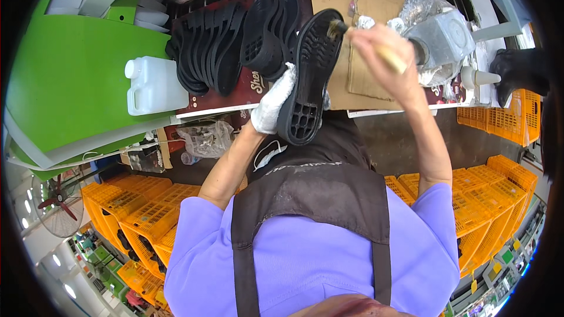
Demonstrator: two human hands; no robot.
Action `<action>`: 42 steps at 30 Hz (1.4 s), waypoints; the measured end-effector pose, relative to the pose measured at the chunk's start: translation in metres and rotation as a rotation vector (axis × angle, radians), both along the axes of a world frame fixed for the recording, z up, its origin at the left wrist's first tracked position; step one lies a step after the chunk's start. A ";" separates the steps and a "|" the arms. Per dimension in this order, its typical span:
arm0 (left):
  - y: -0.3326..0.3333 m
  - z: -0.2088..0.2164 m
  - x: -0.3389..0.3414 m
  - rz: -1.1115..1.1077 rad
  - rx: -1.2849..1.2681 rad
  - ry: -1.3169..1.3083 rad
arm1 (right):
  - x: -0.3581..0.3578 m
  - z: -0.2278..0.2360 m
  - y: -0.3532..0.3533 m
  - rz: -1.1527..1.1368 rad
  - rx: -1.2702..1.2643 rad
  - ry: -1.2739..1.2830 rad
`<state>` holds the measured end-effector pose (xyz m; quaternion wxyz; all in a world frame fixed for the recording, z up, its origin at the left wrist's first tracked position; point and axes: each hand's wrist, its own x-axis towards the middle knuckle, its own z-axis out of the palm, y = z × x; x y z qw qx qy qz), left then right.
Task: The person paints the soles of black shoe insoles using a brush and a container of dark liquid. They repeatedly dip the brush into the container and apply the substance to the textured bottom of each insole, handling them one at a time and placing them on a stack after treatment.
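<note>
My left hand [274, 101], in a white glove, grips a black shoe sole [318, 61] by its side near the heel. The sole's hollow inner face is turned up, with a grid of cells at the heel and ribs along the forefoot. Bare and closed, my right hand [386, 58] holds a brush [390, 57] with a pale wooden handle. Its bristles touch the inside of the sole near the toe. To the left, a row of black soles [210, 47] stands packed on edge, and several more soles [264, 38] lean beside them.
A white jug [157, 86] stands at the left by a green panel [88, 76]. Flat cardboard [367, 76] covers the bench ahead. At right are a clear plastic container [443, 38] and a nozzle bottle [480, 77]. Orange crates [144, 208] are stacked behind me on both sides.
</note>
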<state>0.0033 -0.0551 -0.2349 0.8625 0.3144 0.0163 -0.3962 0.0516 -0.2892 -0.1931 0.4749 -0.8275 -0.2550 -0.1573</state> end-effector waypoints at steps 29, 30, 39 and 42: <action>0.031 0.247 0.324 0.786 0.071 -0.739 | -0.065 0.010 -0.028 0.050 0.634 0.120; 0.037 0.214 0.339 0.823 0.148 -0.905 | -0.071 0.002 -0.032 -0.018 0.581 0.158; 0.042 0.063 0.113 -0.117 1.859 -1.515 | -0.079 -0.015 -0.040 -0.117 0.562 0.333; 0.030 0.074 0.096 -0.343 1.855 -0.869 | -0.082 -0.008 -0.041 -0.175 0.486 0.340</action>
